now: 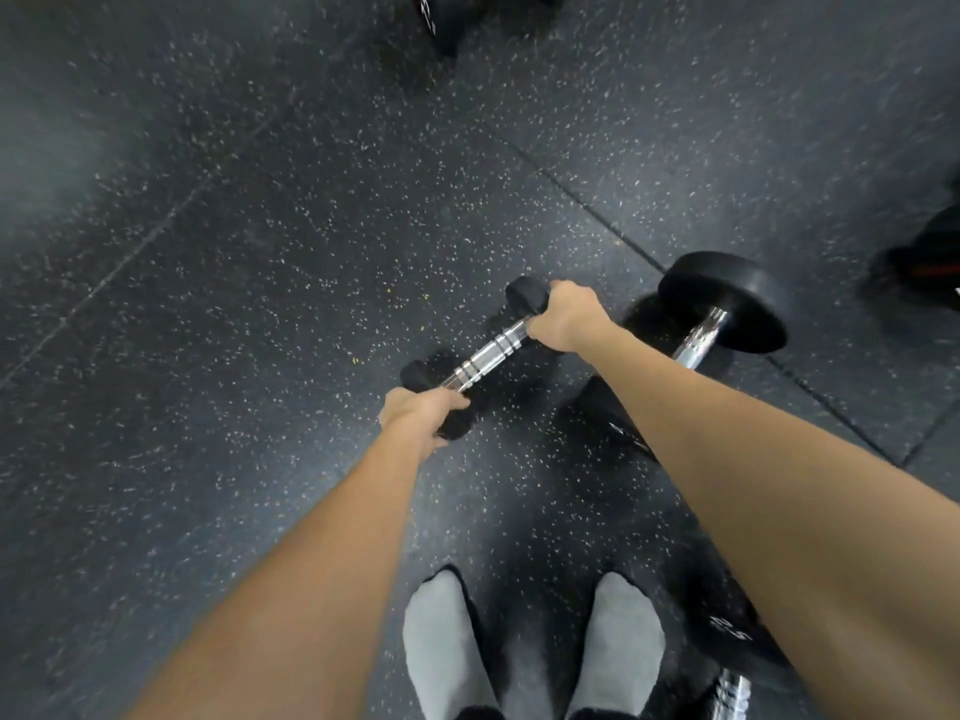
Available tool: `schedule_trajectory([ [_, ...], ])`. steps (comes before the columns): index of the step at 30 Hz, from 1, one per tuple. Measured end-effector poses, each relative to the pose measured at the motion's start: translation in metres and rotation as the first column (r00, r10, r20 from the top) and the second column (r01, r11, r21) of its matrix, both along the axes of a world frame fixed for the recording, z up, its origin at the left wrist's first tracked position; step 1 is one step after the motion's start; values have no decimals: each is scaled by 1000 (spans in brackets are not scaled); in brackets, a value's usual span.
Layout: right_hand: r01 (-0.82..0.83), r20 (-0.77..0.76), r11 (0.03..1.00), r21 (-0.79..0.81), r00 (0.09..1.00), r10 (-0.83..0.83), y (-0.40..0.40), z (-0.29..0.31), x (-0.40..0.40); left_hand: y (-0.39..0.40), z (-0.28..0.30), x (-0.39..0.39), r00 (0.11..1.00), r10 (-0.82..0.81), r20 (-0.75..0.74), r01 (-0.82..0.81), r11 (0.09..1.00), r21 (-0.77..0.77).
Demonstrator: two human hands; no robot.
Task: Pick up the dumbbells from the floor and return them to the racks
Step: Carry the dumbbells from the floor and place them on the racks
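Both hands, left hand (415, 410) and right hand (569, 317), grip one small dumbbell (485, 356).

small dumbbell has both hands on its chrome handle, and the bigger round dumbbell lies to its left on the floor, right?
Not quite. In the head view the left hand and right hand do hold the small dumbbell at its chrome handle, but the bigger round dumbbell lies to its right.

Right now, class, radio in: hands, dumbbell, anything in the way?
Left hand and right hand both grip the small dumbbell near its ends. Larger dumbbell lies close by, right side. No rack in view.
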State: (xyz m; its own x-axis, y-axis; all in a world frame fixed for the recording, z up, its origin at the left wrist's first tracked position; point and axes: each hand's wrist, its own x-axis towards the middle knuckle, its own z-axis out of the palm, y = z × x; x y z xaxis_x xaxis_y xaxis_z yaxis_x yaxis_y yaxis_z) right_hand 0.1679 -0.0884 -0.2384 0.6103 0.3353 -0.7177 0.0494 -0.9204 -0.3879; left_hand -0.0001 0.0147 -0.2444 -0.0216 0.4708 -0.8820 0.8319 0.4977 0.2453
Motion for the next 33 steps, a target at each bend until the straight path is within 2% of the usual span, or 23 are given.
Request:
schedule_trajectory([
  [3,-40,52,999,12,998,40,3,-4,1,13,-2,3,1000,-21,11,21,999,29],
  [6,-20,67,1000,17,998,19,-5,10,-3,26,20,3,991,-130,15,128,989,80],
  [9,99,64,993,71,993,-104,-21,49,-17,42,67,4,965,-261,30,255,957,136],
  [12,202,90,964,170,971,-220,-26,116,-32,52,137,3,934,-351,57,330,915,232],
  [16,247,150,929,276,943,-296,-10,251,-33,68,272,6,916,-389,100,330,872,362],
  [19,263,176,893,366,922,-344,15,380,-24,93,402,16,899,-410,156,308,842,444],
  [22,259,219,850,459,894,-391,43,513,-14,123,538,28,862,-469,194,291,770,568],
  [28,70,403,757,649,813,-421,113,750,25,193,778,61,797,-546,260,167,612,773],
  [33,-36,451,649,760,748,-487,165,905,46,242,934,78,744,-592,309,3,466,885],
])
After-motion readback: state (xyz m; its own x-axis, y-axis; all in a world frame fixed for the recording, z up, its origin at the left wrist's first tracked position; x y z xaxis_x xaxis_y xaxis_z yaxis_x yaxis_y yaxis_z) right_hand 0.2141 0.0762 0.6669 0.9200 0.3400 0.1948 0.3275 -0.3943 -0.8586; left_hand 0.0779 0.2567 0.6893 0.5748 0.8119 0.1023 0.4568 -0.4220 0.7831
